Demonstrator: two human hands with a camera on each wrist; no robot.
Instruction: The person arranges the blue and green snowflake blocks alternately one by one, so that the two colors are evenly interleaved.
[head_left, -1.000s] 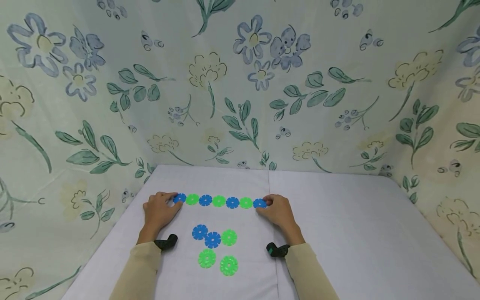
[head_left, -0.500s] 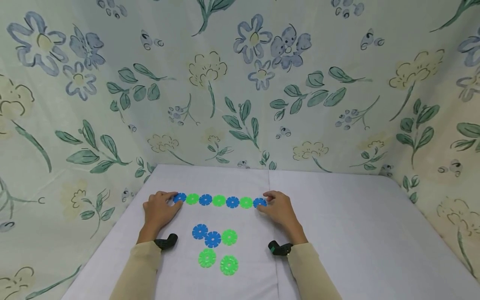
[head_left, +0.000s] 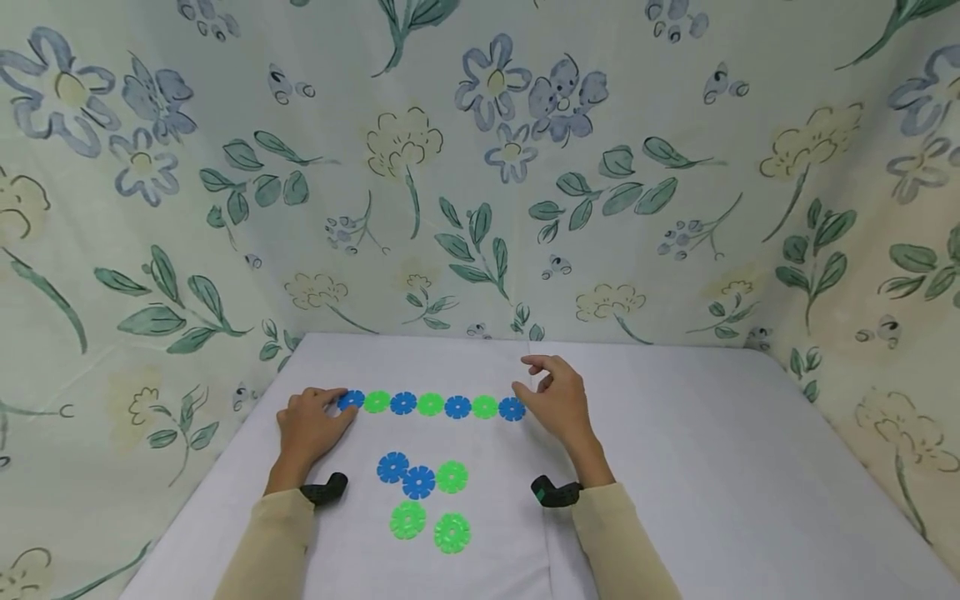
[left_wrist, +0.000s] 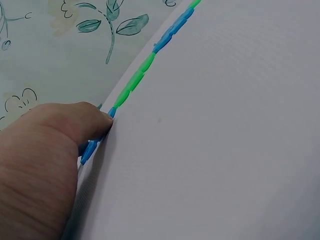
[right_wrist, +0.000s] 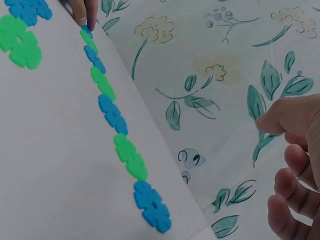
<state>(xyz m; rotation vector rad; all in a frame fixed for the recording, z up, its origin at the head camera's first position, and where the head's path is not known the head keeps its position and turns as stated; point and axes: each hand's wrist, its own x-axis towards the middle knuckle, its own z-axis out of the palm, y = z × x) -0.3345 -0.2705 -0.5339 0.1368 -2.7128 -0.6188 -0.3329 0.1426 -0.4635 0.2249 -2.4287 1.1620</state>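
A straight row of seven notched discs, alternately blue and green, is laid edge to edge on the white bench. Its left-end disc is pinched between thumb and finger by the left grip. The right grip is held moderately spread beside the right-end disc. Nearer the sleeves, two blue discs and three green discs are scattered.

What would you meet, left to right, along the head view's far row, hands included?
Left hand, first blue notched disc, first green notched disc, second blue notched disc, second green notched disc, third blue notched disc, third green notched disc, fourth blue notched disc, right hand.
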